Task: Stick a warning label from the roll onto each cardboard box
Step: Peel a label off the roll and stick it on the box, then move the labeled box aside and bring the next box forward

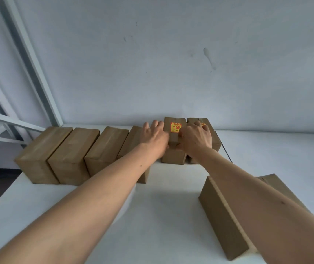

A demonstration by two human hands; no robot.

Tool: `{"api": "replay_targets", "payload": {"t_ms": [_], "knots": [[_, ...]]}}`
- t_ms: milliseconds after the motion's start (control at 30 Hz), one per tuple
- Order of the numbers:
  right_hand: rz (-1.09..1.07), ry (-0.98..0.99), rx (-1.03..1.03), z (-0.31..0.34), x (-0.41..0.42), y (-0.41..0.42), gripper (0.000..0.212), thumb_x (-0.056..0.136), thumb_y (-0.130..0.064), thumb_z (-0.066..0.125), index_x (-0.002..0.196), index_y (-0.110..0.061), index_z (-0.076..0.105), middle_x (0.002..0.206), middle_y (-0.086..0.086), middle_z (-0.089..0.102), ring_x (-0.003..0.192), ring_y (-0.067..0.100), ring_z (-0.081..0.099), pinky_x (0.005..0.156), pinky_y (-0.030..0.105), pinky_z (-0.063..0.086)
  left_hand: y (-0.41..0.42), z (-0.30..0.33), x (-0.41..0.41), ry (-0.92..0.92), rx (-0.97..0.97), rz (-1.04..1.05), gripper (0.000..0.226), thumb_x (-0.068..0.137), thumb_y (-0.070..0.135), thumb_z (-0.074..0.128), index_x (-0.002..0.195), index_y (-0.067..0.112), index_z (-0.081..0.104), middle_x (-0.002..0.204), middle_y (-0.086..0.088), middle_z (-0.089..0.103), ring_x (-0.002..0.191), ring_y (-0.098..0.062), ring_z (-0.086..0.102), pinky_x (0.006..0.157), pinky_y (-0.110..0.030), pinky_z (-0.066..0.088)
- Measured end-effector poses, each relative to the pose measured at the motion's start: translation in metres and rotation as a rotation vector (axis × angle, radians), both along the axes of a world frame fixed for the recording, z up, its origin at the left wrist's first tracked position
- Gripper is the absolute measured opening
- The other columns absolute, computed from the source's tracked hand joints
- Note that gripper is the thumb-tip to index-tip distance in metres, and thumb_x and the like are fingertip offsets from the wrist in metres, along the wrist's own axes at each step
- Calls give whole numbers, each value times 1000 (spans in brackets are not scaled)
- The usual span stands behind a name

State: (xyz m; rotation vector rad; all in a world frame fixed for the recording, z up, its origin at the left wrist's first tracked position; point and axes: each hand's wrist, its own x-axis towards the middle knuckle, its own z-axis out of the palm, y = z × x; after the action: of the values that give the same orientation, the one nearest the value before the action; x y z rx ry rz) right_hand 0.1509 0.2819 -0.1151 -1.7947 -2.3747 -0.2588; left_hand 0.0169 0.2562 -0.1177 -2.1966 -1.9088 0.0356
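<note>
Judging from the head view, we have labelled two boxes. Our left hand (155, 137) and right hand (196, 139) clasp the labelled box (174, 138) between them; the second labelled box (212, 134) lies under our right fingers. Four bare boxes (66, 151) wait left; another box (226, 216) sits nearer. No roll shows. White table (162, 216), pale wall (171, 63).

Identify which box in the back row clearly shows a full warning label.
The fifth box from the left, between both hands; its orange-yellow label faces up.
</note>
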Motion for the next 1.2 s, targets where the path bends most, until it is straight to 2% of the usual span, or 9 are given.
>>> {"api": "replay_targets", "payload": {"t_ms": [133,300,400,533,633,733,933,1067,1200], "knots": [[-54,49,26,-6,-7,19,20,84,-27,67,103,-21,66,108,3,63,118,24,46,97,35,34,17,-8,-7,-46,-51,53,69,87,48,61,144,16,38,140,-14,35,131,-31,30,104,-45,29],[-98,60,28,-6,-12,19,23,87,-17,58,107,-18,67,113,6,62,118,27,47,98,38,35,7,-6,-21,-260,55,57,67,85,48,64,139,18,39,135,-9,44,124,-29,43,99,-48,36],[-90,159,22,4,-19,-2,31,85,-19,59,115,-22,66,119,4,60,119,27,48,100,39,35,-12,6,-45,-408,39,97,73,85,52,62,143,17,35,140,-8,42,129,-29,41,102,-48,39],[24,350,-201,19,-34,-45,47,74,-10,63,117,-28,64,109,-1,65,105,24,60,74,30,44,-50,21,-86,-515,-14,147,90,78,67,59,147,16,31,147,-7,33,135,-27,32,106,-43,38],[114,462,-443,17,-49,-66,84,60,-18,83,136,-25,48,124,-3,61,111,23,57,81,40,55,-75,17,-108,-434,-125,206,102,66,79,58,142,14,38,145,-7,31,134,-26,29,106,-44,37],[126,374,-477,7,-63,-78,100,59,-30,88,142,-25,33,126,3,57,117,27,53,86,42,52,-88,8,-115,-276,-197,228,99,60,82,60,132,14,50,144,-6,31,132,-28,28,103,-47,36],[52,425,-436,-4,-63,-82,79,67,-34,83,131,-17,40,123,5,60,112,27,56,85,42,53,-91,-6,-98,-226,-126,145,92,64,68,72,139,22,43,145,-5,29,133,-29,24,107,-49,26],[21,488,-418,-2,-49,-83,78,63,-28,84,128,-15,43,115,4,60,103,24,56,80,40,54,-92,-6,-82,-341,-80,106,84,62,60,79,131,19,55,144,-3,35,131,-28,27,108,-43,27],[0,482,-397,-1,-32,-95,87,59,-31,88,131,-13,42,118,6,57,108,24,54,83,39,52,-100,-8,-61,-383,-87,94,87,60,58,81,130,16,51,138,0,43,127,-24,33,105,-39,31]]}}
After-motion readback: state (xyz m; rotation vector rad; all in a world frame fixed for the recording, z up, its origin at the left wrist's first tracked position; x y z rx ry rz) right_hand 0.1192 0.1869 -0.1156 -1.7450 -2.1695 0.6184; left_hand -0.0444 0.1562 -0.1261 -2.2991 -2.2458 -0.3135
